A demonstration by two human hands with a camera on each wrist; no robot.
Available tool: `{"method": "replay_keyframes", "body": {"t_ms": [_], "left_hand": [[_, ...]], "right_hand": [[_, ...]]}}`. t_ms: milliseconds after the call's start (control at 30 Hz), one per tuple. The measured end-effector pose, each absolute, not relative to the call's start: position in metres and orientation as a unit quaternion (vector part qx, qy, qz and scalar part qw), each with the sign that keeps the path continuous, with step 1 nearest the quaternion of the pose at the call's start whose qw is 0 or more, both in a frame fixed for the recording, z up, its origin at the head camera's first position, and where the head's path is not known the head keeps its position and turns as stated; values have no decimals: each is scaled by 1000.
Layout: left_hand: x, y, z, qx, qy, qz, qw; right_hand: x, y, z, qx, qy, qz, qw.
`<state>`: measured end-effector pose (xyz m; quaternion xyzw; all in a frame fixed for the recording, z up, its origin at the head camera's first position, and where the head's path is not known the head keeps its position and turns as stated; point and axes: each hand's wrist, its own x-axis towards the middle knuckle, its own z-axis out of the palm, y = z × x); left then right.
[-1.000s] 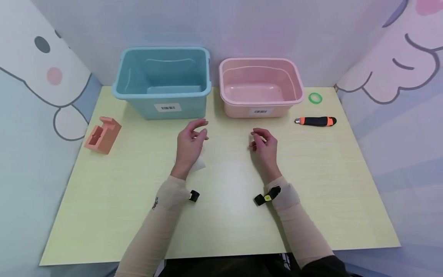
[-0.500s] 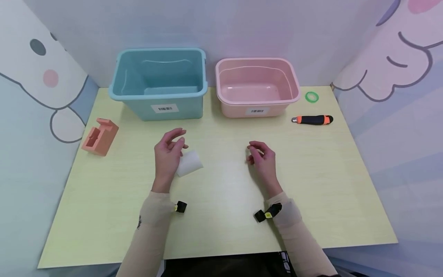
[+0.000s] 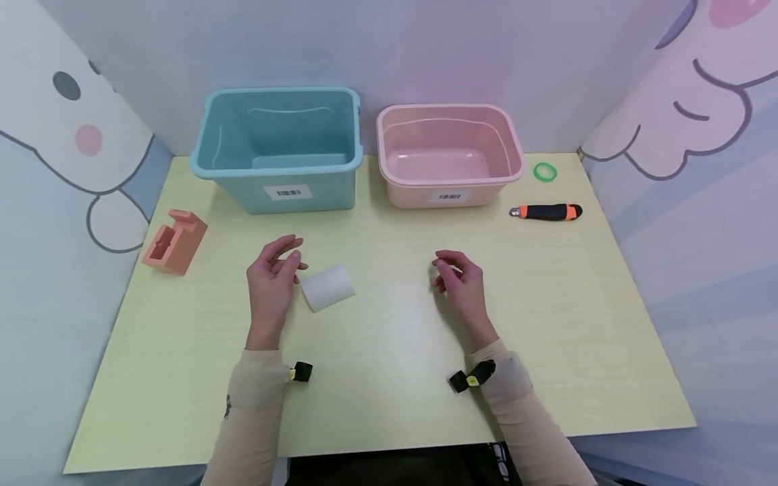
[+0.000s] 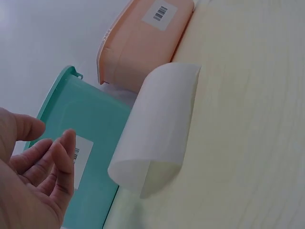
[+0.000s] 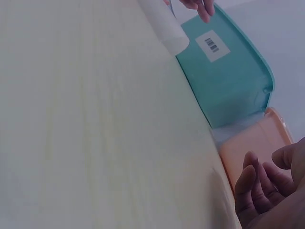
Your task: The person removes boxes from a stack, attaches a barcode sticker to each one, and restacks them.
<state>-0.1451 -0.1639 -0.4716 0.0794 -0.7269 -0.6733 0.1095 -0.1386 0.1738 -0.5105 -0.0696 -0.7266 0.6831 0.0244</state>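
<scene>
A curled piece of white paper [image 3: 328, 288] lies on the table, arched up like a half-tube in the left wrist view [image 4: 155, 119]. Just left of it in the head view is my left hand [image 3: 271, 287], its fingers loosely bent with nothing between them. My right hand [image 3: 463, 287] hovers over the table to the right of the paper, fingers loosely curled and holding nothing. Both hands also show up, bare, in the wrist views. At the right lies a black and orange utility knife [image 3: 547, 212], with a green ring [image 3: 545, 172] behind it.
A blue bin [image 3: 276, 172] and a smaller pink bin [image 3: 451, 182], each with a barcode label, stand side by side against the back wall. A salmon-coloured block with a slot [image 3: 182, 246] sits at the left edge of the table [image 3: 389, 378].
My left hand has drawn back to the left and toward me, uncovering the white paper. My right hand has come slightly toward me. The head view has shifted a little.
</scene>
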Motion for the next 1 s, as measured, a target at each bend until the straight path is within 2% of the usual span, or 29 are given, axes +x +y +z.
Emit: {"method": "replay_keyframes", "body": {"t_ms": [367,633,900,1000], "left_hand": [[-141,-196,-476,122,-712,-683,108],[-148,-216,-482,141,-716,-676,100],[-161,-235,-488,170,-704,-686,68],[-167,-242,-490,177,-692,-697,64]], "right_hand": [[-153,184,-495,-11,-788,615,18],[-183,191,-467,25,-852,521,56],[-211,199,-437,51,-884,452,112],[-221,201,-430,60,-893,431,116]]}}
